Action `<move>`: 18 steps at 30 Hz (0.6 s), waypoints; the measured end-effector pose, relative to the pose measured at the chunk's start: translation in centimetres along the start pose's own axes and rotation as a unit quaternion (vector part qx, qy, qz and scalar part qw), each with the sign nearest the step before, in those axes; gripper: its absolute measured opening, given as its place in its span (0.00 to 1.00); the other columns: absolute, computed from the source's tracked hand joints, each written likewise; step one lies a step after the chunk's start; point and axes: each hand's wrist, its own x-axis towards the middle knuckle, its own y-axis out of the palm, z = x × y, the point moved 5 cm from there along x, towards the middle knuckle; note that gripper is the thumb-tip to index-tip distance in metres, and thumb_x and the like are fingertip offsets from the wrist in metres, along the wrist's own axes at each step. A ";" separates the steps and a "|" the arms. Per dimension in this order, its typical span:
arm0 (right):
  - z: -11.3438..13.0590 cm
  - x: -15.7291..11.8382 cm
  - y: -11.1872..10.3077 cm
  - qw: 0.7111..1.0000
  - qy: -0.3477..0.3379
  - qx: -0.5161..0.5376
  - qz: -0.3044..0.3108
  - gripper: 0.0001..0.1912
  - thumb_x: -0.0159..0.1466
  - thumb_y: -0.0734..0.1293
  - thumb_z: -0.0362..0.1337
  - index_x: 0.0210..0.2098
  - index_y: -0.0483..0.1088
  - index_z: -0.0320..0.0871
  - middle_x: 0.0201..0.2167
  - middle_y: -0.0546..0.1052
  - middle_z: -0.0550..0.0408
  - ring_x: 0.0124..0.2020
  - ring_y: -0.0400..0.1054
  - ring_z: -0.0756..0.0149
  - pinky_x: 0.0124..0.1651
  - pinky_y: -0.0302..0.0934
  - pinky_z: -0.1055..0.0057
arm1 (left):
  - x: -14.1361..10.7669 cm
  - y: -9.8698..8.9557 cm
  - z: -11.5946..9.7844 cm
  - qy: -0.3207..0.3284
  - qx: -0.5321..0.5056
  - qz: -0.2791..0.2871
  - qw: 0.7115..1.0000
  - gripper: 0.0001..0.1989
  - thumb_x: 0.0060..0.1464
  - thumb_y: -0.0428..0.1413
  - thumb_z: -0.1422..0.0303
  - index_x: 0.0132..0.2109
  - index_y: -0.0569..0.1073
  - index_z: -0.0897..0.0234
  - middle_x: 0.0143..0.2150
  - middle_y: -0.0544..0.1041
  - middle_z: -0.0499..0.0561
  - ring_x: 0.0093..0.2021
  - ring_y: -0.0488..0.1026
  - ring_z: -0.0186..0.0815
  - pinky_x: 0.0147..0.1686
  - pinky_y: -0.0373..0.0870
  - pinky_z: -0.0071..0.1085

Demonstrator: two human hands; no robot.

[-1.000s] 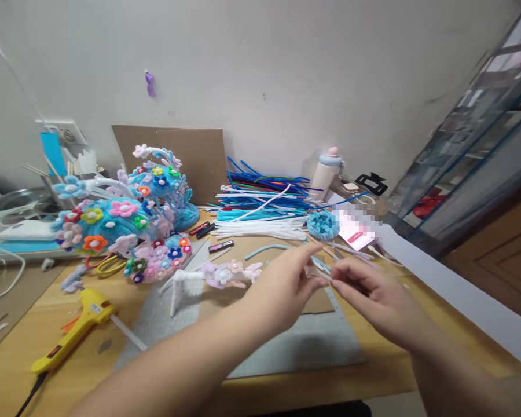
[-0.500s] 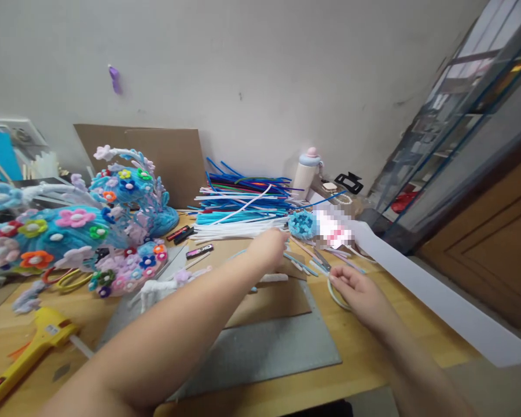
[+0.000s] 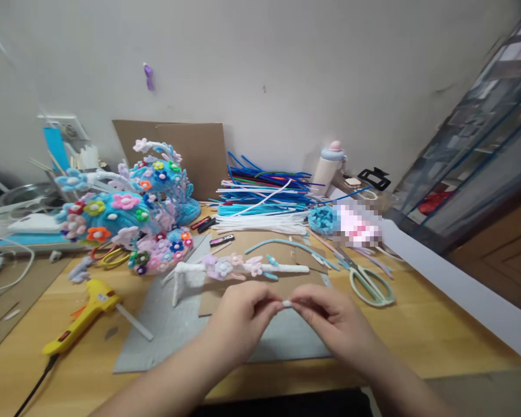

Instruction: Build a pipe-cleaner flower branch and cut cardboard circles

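A short white fuzzy piece [image 3: 287, 304] is pinched between my left hand [image 3: 247, 310] and my right hand [image 3: 330, 315], whose fingertips nearly meet above the grey mat [image 3: 143, 341]. Just beyond them a white fuzzy stem [image 3: 289, 269] with pale pink and lilac flowers lies across the cardboard [image 3: 208, 295]. A curved light blue pipe cleaner [image 3: 271, 241] rests behind the stem. To the right of my right hand, green-handled scissors [image 3: 371, 285] lie on the table.
A yellow glue gun [image 3: 87, 313] lies at the left, near flower-covered blue models [image 3: 124, 217]. At the back are a heap of pipe cleaners [image 3: 260, 202] and a bottle [image 3: 329, 168]. A white sheet [image 3: 455, 284] slants along the right.
Both hands have come together nearer the front, now pinching a small white piece. My right hand has let go of the scissors. The view has swung left.
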 end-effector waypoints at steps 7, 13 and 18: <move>2.3 0.4 5.5 0.996 -0.060 -0.034 0.063 0.08 0.66 0.60 0.33 0.36 0.72 0.46 0.30 0.75 0.57 0.32 0.68 0.71 0.34 0.58 0.74 | -6.0 -0.7 5.0 -0.209 -0.294 0.022 0.932 0.09 0.47 0.57 0.63 0.30 0.72 0.65 0.24 0.70 0.45 0.26 0.63 0.30 0.29 0.58 0.27; 1.6 1.0 7.4 0.997 -0.048 -0.057 0.037 0.07 0.65 0.61 0.33 0.36 0.70 0.46 0.29 0.74 0.59 0.30 0.66 0.71 0.33 0.58 0.75 | -6.8 -1.1 6.8 -0.215 -0.297 -0.030 0.930 0.10 0.44 0.57 0.63 0.27 0.69 0.66 0.23 0.66 0.45 0.26 0.60 0.30 0.28 0.56 0.28; 2.5 0.5 8.5 0.973 -0.119 -0.196 0.035 0.10 0.65 0.58 0.31 0.33 0.70 0.43 0.26 0.71 0.56 0.28 0.64 0.68 0.30 0.54 0.71 | -6.4 -1.8 7.0 -0.170 -0.224 -0.092 0.955 0.07 0.48 0.54 0.66 0.28 0.70 0.65 0.25 0.67 0.46 0.27 0.63 0.32 0.29 0.59 0.29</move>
